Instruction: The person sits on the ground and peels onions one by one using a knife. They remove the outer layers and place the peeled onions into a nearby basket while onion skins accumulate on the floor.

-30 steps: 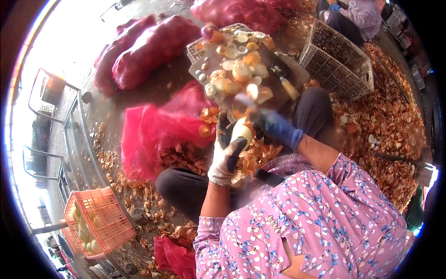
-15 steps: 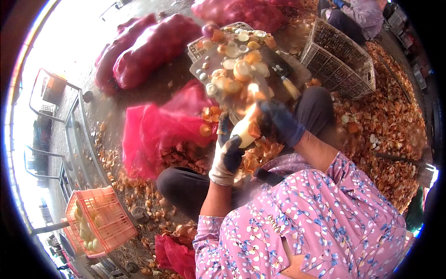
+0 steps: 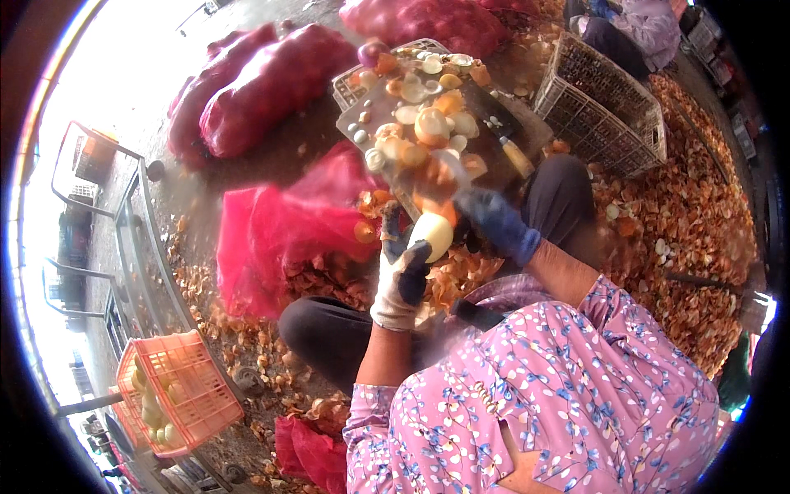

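Note:
My left hand (image 3: 401, 276), in a white glove with dark blue fingers, is closed around a pale peeled onion (image 3: 434, 234). A blurred strip of orange onion skin (image 3: 442, 207) shows at the onion's far side. My right hand (image 3: 499, 224), in a dark blue glove, is curled just right of the onion, its fingertips against the strip. Beyond my hands, a board (image 3: 374, 115) bears onion skins, cut pieces and a few whole onions. A knife with a wooden handle (image 3: 517, 156) lies on the board's right side, its dark blade pointing away.
Red mesh sacks (image 3: 271, 90) lie at the far left, and a loose pink net (image 3: 263, 239) spreads nearer. An empty-looking plastic crate (image 3: 605, 111) stands right of the board. An orange basket (image 3: 185, 395) of peeled onions is at lower left. Skins (image 3: 691, 247) cover the floor; another person (image 3: 638, 33) sits beyond.
My right hand has drawn slightly right, off the onion. The onion skin has shifted away from its side, baring more pale surface. My left hand keeps its hold.

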`<state>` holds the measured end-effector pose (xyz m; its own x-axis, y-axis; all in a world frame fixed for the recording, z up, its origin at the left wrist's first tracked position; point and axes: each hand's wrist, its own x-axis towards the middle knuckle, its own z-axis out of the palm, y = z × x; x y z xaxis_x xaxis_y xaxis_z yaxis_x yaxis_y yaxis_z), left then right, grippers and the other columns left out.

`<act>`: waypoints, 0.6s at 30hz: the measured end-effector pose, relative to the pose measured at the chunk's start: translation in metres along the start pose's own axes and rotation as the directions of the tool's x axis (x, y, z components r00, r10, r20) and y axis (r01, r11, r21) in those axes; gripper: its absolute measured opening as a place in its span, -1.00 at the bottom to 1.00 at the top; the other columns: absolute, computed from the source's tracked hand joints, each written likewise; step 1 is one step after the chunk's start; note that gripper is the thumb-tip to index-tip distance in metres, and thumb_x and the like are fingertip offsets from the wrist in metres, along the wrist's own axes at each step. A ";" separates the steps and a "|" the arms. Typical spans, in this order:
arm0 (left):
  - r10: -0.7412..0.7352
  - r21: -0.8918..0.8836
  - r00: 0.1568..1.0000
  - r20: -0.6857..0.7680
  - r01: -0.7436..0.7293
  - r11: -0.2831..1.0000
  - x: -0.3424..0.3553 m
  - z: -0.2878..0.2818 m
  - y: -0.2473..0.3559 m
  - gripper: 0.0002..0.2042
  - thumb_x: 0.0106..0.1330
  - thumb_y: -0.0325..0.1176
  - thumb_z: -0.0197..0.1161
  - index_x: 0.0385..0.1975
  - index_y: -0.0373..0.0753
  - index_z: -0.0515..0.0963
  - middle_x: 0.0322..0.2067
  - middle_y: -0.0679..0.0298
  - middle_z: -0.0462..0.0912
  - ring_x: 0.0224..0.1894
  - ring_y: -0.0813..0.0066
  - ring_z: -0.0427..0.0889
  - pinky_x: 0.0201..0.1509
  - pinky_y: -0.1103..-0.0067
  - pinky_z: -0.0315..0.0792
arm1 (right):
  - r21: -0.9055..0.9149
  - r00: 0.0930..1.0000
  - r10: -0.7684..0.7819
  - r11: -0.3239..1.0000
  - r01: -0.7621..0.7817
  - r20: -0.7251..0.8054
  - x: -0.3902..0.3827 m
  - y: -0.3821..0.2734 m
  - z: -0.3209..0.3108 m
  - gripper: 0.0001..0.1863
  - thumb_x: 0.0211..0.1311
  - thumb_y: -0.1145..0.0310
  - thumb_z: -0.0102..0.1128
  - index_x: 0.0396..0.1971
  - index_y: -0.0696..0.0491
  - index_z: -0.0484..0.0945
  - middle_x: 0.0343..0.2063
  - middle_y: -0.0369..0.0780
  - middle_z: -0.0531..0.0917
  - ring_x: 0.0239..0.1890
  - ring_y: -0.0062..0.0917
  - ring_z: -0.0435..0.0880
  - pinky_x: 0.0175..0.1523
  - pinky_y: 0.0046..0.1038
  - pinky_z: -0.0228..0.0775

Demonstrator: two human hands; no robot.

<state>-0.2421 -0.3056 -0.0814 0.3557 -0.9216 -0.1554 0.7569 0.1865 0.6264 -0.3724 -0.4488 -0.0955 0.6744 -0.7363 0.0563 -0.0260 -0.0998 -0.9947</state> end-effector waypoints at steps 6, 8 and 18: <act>-0.050 0.055 0.995 0.080 0.046 0.997 -0.001 -0.002 0.000 -0.04 0.02 -0.58 0.33 0.41 -0.09 -0.13 0.10 0.04 0.40 0.08 0.23 0.50 0.00 0.46 0.50 | 0.036 0.951 0.270 0.960 -0.278 0.148 -0.006 -0.043 0.013 -0.73 0.29 0.20 0.17 -0.39 0.13 0.54 -0.56 -0.43 0.53 -0.48 -0.71 0.46 -0.40 -0.55 0.34; -0.100 0.189 0.995 -0.026 0.103 0.977 0.000 -0.003 -0.003 -0.06 0.01 -0.55 0.34 0.41 -0.09 -0.08 0.05 -0.01 0.46 0.03 0.21 0.54 0.04 0.42 0.49 | -0.191 0.983 -0.119 0.971 0.145 0.143 -0.004 -0.036 0.011 -0.77 0.26 0.23 0.20 -0.40 0.11 0.55 -0.60 -0.42 0.53 -0.52 -0.74 0.45 -0.43 -0.57 0.33; -0.032 0.055 0.999 0.015 0.031 0.998 -0.002 -0.004 -0.007 0.02 -0.04 -0.56 0.38 0.42 0.04 -0.12 0.10 -0.08 0.40 0.05 0.16 0.53 0.07 0.34 0.48 | -0.105 0.992 -0.023 0.994 0.036 0.120 -0.006 -0.045 0.006 -0.82 0.27 0.30 0.17 -0.38 0.10 0.63 -0.51 -0.40 0.60 -0.42 -0.82 0.51 -0.30 -0.69 0.38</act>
<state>-0.2462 -0.3037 -0.0888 0.3227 -0.9322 -0.1638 0.7363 0.1385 0.6623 -0.3713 -0.4357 -0.0515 0.7586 -0.6480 0.0687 -0.0790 -0.1961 -0.9774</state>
